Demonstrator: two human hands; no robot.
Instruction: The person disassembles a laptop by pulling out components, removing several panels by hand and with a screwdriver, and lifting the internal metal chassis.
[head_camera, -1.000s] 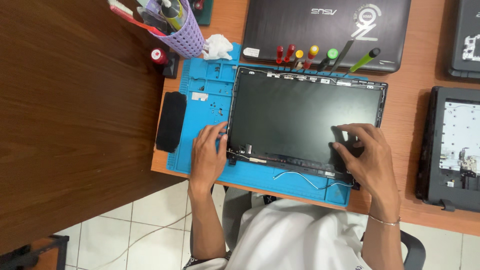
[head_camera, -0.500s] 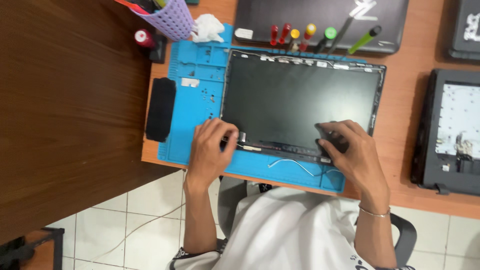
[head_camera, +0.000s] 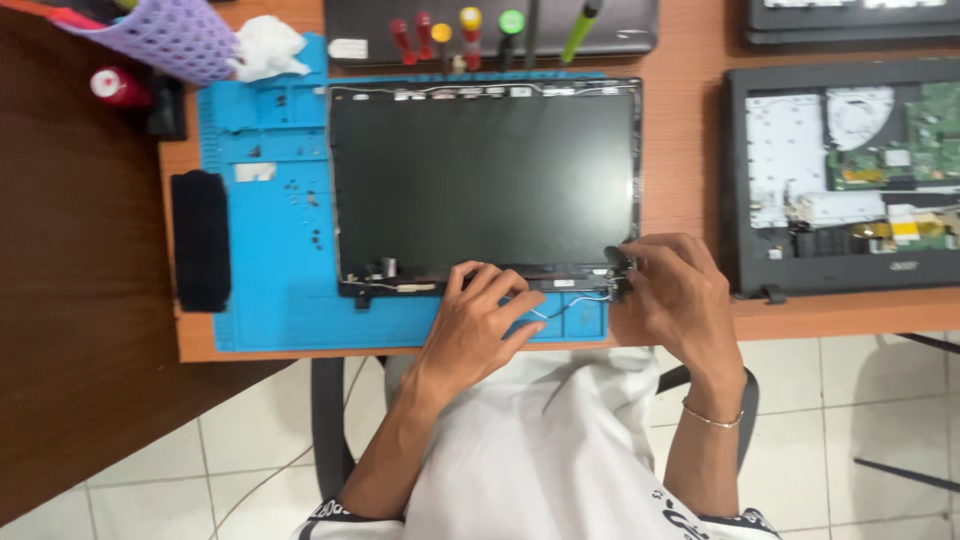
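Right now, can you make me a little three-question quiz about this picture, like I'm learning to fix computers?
1. True or false: the laptop screen panel lies on a blue repair mat.
2. Which hand pinches the hinge at the panel's near right corner? A) left B) right
3. What stands in a row behind the panel, with red, yellow and green handles?

Key
1. True
2. B; the left hand rests on the panel's bottom edge.
3. Screwdrivers
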